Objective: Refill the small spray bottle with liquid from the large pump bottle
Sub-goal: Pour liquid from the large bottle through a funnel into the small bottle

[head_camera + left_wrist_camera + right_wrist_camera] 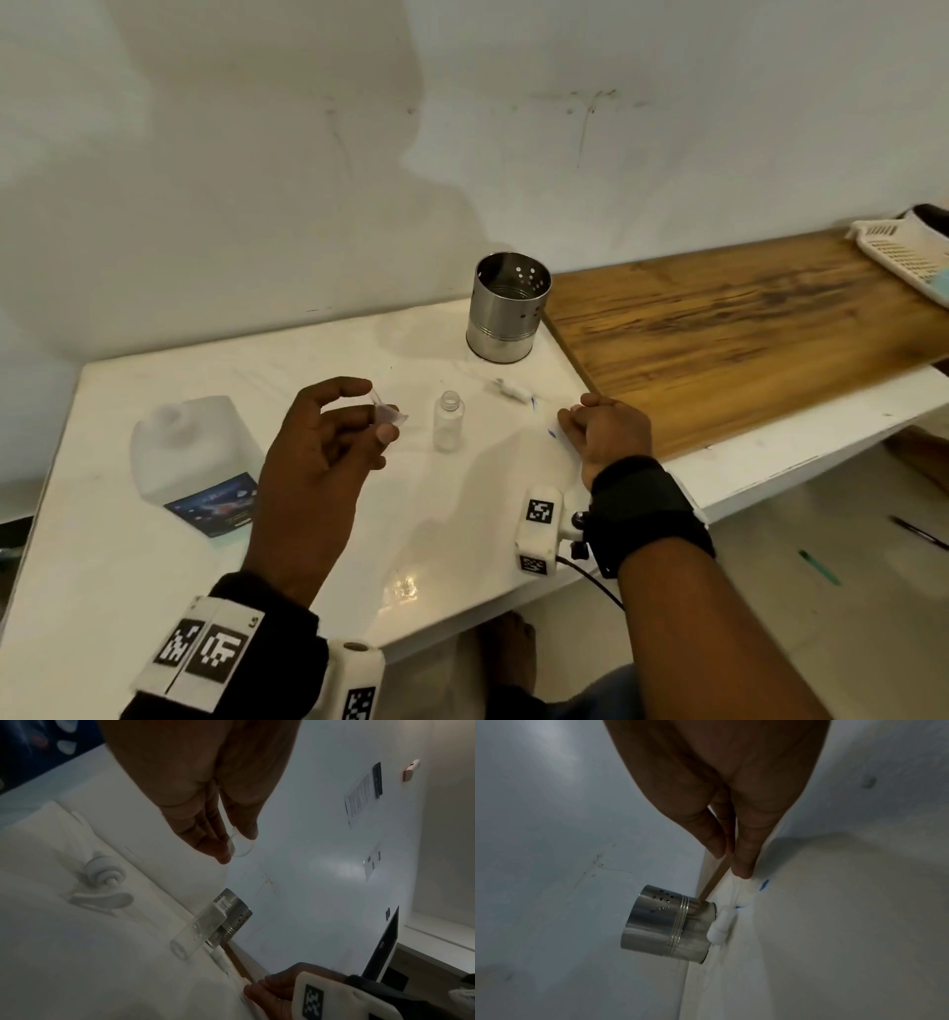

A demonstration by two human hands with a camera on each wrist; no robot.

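Note:
The small clear spray bottle (448, 421) (197, 931) stands uncapped on the white table (154, 565). Its white spray head (508, 388) (721, 929) lies on the table behind it, next to the steel cup. The large white pump bottle (195, 457) with a blue label stands at the left; its pump (102, 880) shows in the left wrist view. My left hand (377, 411) is raised between the two bottles and pinches a small clear cap (389, 414) (240, 845). My right hand (590, 421) (731, 862) rests on the table to the bottle's right, holding nothing.
A perforated steel cup (508, 308) (667, 927) stands at the back of the white table. A wooden board (744, 334) adjoins on the right, with a cream plastic basket (904, 252) at its far end. Blue marks (763, 884) dot the table near my right hand.

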